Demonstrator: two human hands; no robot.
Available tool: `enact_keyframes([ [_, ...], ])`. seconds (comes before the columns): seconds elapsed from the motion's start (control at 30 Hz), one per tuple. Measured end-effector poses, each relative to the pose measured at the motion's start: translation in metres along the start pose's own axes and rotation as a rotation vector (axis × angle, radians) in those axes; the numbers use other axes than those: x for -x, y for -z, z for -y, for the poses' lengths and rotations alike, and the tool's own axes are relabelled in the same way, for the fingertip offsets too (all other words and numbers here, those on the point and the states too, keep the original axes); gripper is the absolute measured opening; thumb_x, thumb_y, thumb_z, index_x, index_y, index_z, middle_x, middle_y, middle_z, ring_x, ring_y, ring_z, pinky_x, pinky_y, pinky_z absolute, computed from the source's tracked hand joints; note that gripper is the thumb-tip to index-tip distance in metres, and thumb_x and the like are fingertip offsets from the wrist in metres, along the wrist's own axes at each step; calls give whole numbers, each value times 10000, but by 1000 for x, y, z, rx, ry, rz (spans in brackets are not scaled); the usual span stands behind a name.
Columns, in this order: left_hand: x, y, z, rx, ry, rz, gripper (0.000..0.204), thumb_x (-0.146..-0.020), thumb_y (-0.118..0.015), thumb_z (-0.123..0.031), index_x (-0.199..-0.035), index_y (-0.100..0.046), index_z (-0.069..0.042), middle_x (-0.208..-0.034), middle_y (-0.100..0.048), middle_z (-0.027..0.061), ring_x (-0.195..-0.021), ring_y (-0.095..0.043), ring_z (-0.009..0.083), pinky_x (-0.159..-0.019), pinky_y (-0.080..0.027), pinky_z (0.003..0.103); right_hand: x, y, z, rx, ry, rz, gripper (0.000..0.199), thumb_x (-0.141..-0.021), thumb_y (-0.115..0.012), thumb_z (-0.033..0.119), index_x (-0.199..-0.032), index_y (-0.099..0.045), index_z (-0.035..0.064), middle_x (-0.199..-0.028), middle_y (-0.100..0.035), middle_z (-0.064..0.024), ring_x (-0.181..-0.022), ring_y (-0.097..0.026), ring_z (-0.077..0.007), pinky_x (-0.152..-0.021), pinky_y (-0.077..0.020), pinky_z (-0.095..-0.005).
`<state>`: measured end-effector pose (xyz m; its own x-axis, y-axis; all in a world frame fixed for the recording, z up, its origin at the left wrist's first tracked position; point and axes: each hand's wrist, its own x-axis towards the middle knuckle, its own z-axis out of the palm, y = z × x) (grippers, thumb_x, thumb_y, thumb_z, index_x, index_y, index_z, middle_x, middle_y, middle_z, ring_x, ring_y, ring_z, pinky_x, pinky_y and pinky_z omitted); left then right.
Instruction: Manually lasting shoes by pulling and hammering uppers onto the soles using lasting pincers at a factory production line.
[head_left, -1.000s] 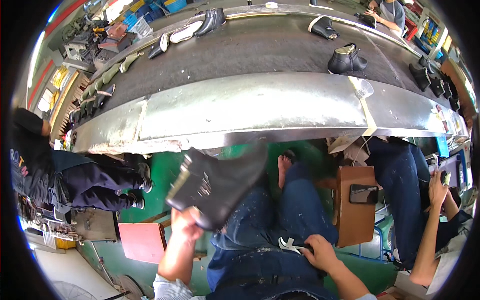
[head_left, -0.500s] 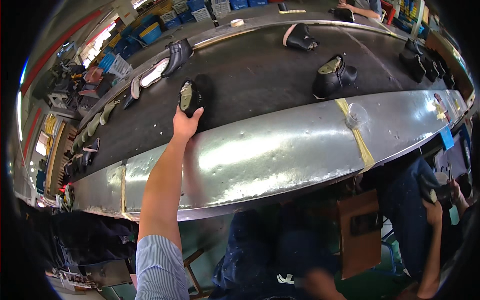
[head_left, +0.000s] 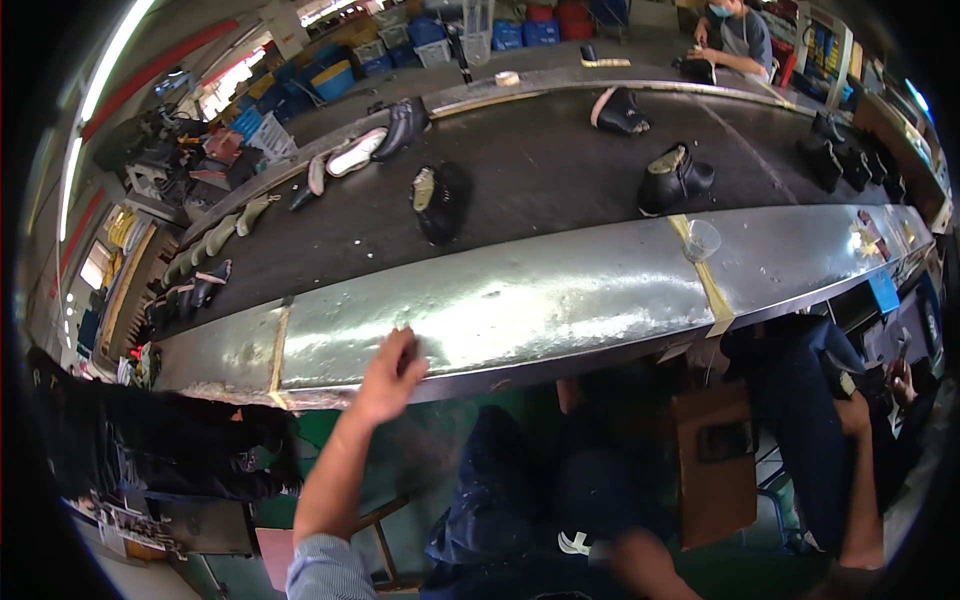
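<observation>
My left hand [head_left: 388, 378] hangs over the near edge of the metal ledge [head_left: 480, 310], fingers loosely curled and thumb apart, with nothing in it. Beyond it a black shoe [head_left: 436, 205] stands on the dark conveyor belt [head_left: 540, 150], its pale insole showing at the opening. Farther right on the belt is a second black shoe [head_left: 675, 180]. My right hand [head_left: 645, 562] is low over my lap, smeared by motion, so its fingers cannot be read. Close to it lies a small white piece [head_left: 573, 543] on my dark trousers.
Other black shoes [head_left: 620, 112] and a pale insole [head_left: 357, 153] are on the belt's far side. A clear cup [head_left: 702, 240] sits on the ledge beside yellow tape. At right, a co-worker's hand [head_left: 852, 412] holds a dark shoe; another person [head_left: 735, 45] works across the belt.
My left hand has let go of the black shoe, leaving it on the belt, and has drawn back toward me over the ledge's near edge. The view has shifted slightly.
</observation>
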<state>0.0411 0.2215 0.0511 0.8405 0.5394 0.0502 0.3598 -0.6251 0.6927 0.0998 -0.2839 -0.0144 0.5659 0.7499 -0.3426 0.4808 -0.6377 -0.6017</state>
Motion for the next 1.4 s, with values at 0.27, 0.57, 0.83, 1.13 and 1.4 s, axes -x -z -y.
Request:
enact_keyframes([
  [0.27,257,-145,139,87,712,-313,622,-905,-638,-369,-1347,-471,36,-1357,-509,275,-1282,-479,414,-1069,-390,439,-18,-17,-57,-489,-162,339,253,-934,-629,324,-953,-648,73,-831,-629,-45,-696,-630,-207,-657,-527,-341],
  [0.57,292,-171,147,1177,1115,199,616,-1005,-421,-506,-1358,-517,-10,-1342,-587,129,-1217,-561,296,-1074,-414,445,-34,-31,-125,-1079,-225,54,272,-880,-627,211,-1103,-566,67,-993,-608,-94,-701,-580,-188,-587,-474,-300],
  [0.83,262,-101,187,1133,1003,-207,471,-898,-690,-184,-1273,-549,65,-1140,-663,184,-1017,-645,300,-929,-519,427,-85,-82,-114,-76,-375,-83,443,-809,-724,337,-1029,-623,-33,-995,-674,-262,-1007,-642,-424,-875,-508,-456],
  [1.13,301,-2,123,1186,522,-697,373,-882,-591,-21,-1253,-558,-43,-951,-627,71,-799,-608,151,-684,-524,305,-74,-9,-70,127,-85,-184,281,-824,-630,133,-1070,-560,17,-957,-652,-289,-942,-627,-464,-831,-504,-518],
  [1.4,402,-35,158,-282,944,-3,482,-816,-691,-205,-1241,-622,11,-1215,-639,241,-1160,-609,340,-986,-481,373,-6,27,-60,181,-102,66,324,-760,-654,152,-1037,-587,-1,-952,-664,-270,-925,-647,-440,-814,-512,-466],
])
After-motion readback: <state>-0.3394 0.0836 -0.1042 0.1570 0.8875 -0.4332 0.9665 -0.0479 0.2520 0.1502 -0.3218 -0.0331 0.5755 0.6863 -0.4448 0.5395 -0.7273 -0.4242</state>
